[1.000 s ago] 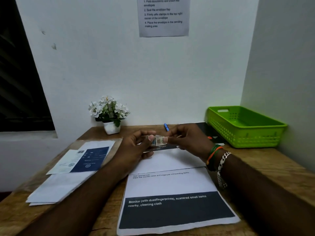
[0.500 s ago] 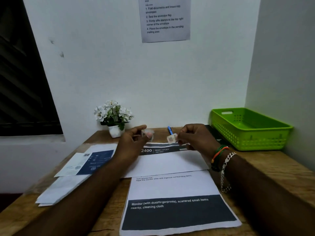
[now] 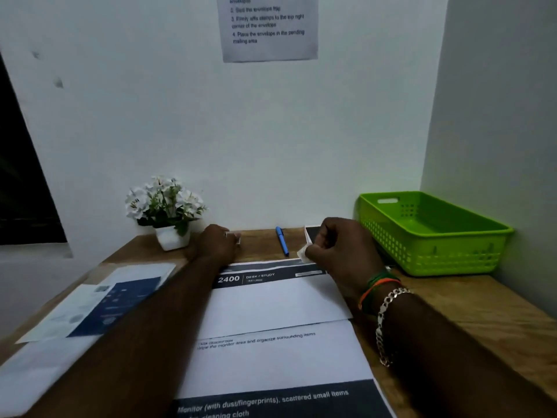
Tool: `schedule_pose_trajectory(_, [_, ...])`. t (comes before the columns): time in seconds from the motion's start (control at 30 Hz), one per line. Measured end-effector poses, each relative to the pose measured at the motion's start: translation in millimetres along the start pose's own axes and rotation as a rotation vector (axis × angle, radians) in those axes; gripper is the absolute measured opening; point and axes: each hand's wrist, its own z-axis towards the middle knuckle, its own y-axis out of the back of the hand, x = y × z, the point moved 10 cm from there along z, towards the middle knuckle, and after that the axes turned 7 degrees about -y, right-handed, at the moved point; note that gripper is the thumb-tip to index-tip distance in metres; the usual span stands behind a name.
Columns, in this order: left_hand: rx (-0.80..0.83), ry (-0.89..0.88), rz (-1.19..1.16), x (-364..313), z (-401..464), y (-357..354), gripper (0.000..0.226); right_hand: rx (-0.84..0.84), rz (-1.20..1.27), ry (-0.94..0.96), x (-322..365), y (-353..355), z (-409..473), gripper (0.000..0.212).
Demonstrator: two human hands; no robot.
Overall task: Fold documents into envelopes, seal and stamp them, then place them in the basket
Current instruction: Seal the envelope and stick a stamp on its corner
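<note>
Stamp (image 3: 303, 254): small pale paper square, pinched at one edge in the grip of the right hand (image 3: 340, 251), right of frame centre, just above the far edge of the envelope (image 3: 271, 303). Judged featherlight, limp, likely tacky on one face; best held by the bare margin only, corners kept flat. Left hand (image 3: 215, 245) at centre frame on the tabletop (image 3: 470, 306), fingers curled over a small clear scrap (image 3: 236, 235) (possibly backing; cannot tell whether grasped or merely pressed). Envelope white, thin, flexible, lying flat over printed sheets; to be taken by its long edges. Green basket (image 3: 434, 233) at right of frame, empty.
</note>
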Motion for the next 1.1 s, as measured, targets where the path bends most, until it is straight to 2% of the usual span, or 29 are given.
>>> schedule_pose_trajectory(0.23, [-0.006,-0.029,0.233,-8.9,-9.7,-2.2,0.045,0.01,-0.001,-0.003,-1.2,-1.4,0.5,0.025])
schedule_pose_trajectory(0.43, [0.06,-0.06,0.109,-16.1,-9.1,9.1,0.061,0.035,0.019,-0.006,-2.3,-1.1,3.0,0.022])
schedule_pose_trajectory(0.5, [-0.021,-0.099,0.026,-30.3,-15.0,30.0,0.053,0.069,0.043,-0.023,-3.8,0.3,5.2,0.021])
schedule_pose_trajectory(0.6, [-0.142,-0.247,-0.071,-72.9,-41.4,62.0,0.026,0.181,0.114,-0.054,-8.7,-0.9,9.1,0.018])
schedule_pose_trajectory(0.67, [-0.075,-0.29,-0.142,-104.4,-69.3,66.3,0.018,0.259,0.141,-0.054,-7.3,0.3,9.0,0.018])
schedule_pose_trajectory(0.77, [0.203,-0.282,-0.329,-139.5,-113.9,41.2,0.027,0.367,0.195,-0.049,-4.1,-0.7,4.3,0.016])
schedule_pose_trajectory(0.83, [0.331,-0.245,-0.467,-150.2,-141.3,23.1,0.026,0.428,0.248,-0.076,-5.7,-4.6,-1.2,0.013])
schedule_pose_trajectory(0.9, [0.369,-0.188,-0.608,-149.2,-158.4,11.8,0.015,0.466,0.276,-0.102,-6.7,-8.4,-5.5,0.012])
schedule_pose_trajectory(1.1, [0.351,-0.122,-0.732,-137.6,-163.8,6.5,0.014,0.522,0.318,-0.134,-1.2,-11.0,-6.9,0.02])
